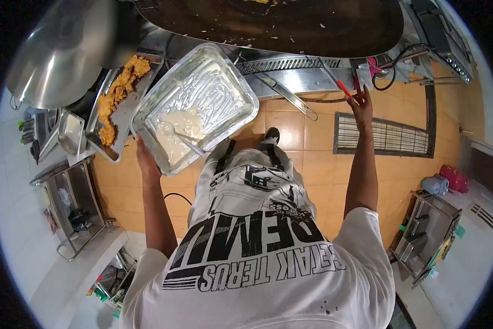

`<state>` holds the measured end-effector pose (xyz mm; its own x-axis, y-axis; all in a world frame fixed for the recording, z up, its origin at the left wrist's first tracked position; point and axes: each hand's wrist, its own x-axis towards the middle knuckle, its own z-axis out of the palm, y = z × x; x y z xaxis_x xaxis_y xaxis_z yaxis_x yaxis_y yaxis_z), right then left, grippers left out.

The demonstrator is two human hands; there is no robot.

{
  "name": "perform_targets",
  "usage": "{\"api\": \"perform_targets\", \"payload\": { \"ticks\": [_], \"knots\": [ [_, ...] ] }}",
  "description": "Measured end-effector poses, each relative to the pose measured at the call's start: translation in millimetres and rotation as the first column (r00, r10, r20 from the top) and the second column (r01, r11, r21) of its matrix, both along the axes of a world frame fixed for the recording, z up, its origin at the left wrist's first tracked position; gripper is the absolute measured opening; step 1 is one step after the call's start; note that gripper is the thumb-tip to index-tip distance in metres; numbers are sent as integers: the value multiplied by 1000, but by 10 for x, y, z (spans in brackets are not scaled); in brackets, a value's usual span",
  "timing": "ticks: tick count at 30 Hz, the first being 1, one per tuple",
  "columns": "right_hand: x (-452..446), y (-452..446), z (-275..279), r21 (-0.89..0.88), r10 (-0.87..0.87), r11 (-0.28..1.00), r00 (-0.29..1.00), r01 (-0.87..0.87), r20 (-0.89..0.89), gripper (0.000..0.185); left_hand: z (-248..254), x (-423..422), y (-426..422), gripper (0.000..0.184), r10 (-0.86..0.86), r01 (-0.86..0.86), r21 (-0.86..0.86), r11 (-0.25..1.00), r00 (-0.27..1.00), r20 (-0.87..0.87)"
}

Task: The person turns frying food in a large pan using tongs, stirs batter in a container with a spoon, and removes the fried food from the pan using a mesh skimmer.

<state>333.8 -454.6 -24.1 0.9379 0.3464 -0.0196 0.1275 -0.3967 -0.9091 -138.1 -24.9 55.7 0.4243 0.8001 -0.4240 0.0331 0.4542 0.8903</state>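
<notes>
My left hand [146, 156] is closed on the near left corner of a rectangular metal tray [241, 101], which is tilted. Pale, runny batter [172, 140] has pooled at the tray's lower end, and thin smears coat the rest. A metal ladle [187, 143] rests in the batter, its handle lying over the tray's near side. Out to the right, my right hand [361, 112] grips red-handled tongs [343, 88] beside the counter edge; their two metal arms stand apart, and the far ends are hard to make out.
A large dark griddle pan [279, 33] spans the far side. Golden fried pieces [120, 93] lie on another tray [93, 131] at left, near a big steel lid or bowl [60, 60]. A wire-handled strainer [293, 98] juts over the counter edge. A floor grate [381, 137] lies right.
</notes>
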Motion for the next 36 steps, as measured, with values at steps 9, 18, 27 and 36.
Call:
{"api": "perform_targets", "payload": {
  "ticks": [9,18,27,36],
  "knots": [
    [27,-37,73,-113,-26,993,996,35,81,84,160,-121,118,65,-79,80,-4,997,989,123],
    [-1616,612,554,199,568,822,740,-534,-361,33,193,-228,-42,64,55,-55,3,999,994,-97],
    [-2008,1416,177,139,594,601,324,-787,-737,50,211,-209,-228,60,138,-140,-47,989,989,-53],
    [-1817,1418,316,507,498,858,-112,-79,-860,28,174,-247,-263,58,184,-185,-25,983,983,-17]
  ]
}}
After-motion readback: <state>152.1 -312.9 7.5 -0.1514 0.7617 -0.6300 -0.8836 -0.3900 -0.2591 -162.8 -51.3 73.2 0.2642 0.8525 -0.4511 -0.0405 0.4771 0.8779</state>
